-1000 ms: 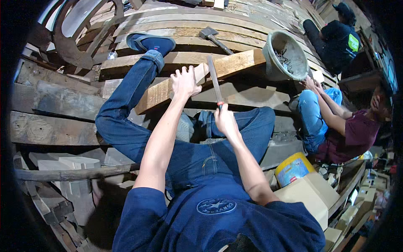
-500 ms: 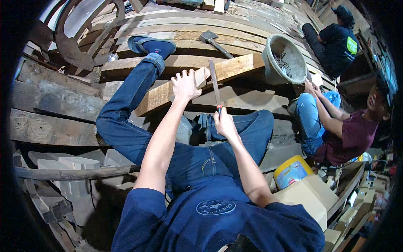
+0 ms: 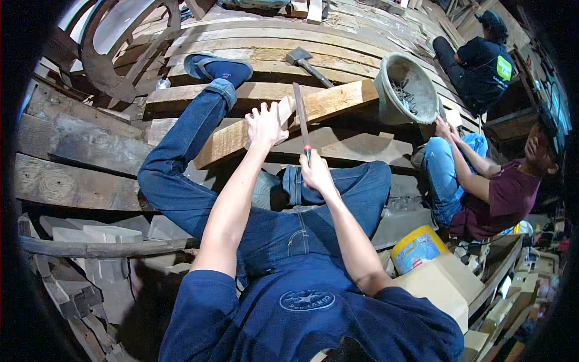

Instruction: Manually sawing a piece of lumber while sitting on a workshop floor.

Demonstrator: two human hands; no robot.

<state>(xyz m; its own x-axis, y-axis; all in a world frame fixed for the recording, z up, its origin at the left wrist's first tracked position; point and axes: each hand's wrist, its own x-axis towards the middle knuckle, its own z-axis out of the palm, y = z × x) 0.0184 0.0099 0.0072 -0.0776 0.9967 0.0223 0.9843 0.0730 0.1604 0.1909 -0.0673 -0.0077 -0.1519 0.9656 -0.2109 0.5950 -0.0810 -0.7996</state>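
My left hand (image 3: 265,125) is closed round a small pale wooden block (image 3: 286,110), pressing it onto a thick wooden beam (image 3: 226,142); its fingers hide part of the block. In my right hand (image 3: 316,175) is a file (image 3: 300,114) with a long flat metal blade and a red and dark handle, the fingers wrapped round the handle. The blade points away from me, tilted slightly left, close beside the block's right end. Whether blade and block touch, I cannot tell.
Beyond the beam, a hammer (image 3: 309,66) lies on the slatted planks. A grey bucket (image 3: 405,89) with nails inside stands by the beam's right end. One person (image 3: 482,187) sits at my right, another (image 3: 486,63) farther back. A yellow tub (image 3: 418,247) is near my right elbow.
My right hand and the file have shifted left and slightly away from me, bringing the blade nearer the block. My left hand stays nearly in place on the block.
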